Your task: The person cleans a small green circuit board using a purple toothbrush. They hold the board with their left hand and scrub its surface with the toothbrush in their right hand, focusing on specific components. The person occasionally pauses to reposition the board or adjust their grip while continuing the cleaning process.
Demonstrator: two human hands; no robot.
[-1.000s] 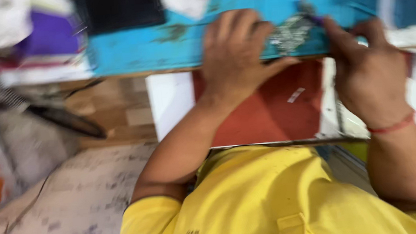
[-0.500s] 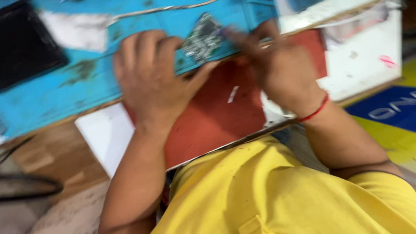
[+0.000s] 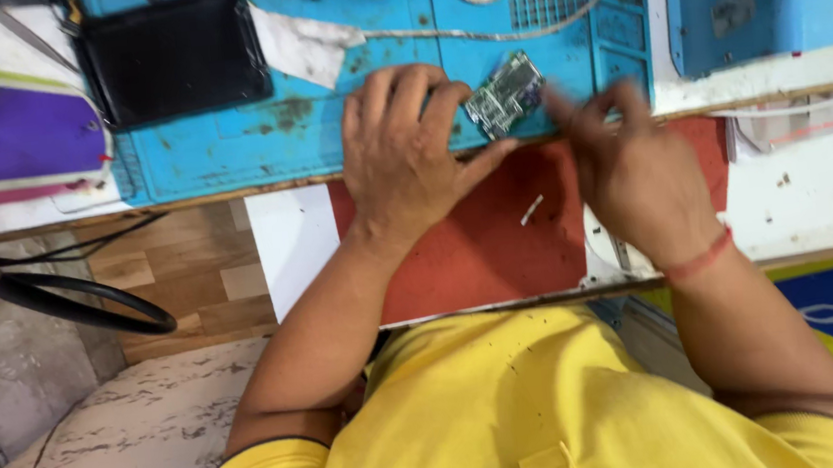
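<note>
Our left hand [image 3: 410, 159] pins the small circuit board [image 3: 506, 108] flat at the near edge of the blue work mat [image 3: 228, 140], right hand [image 3: 632, 170] blurred beside it (grip unclear); we judge the board light, stiff, fragile, best held by edges.

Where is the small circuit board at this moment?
In the head view, the small circuit board lies at the near edge of the blue work mat, right of centre, between the left hand and the right hand.
</note>
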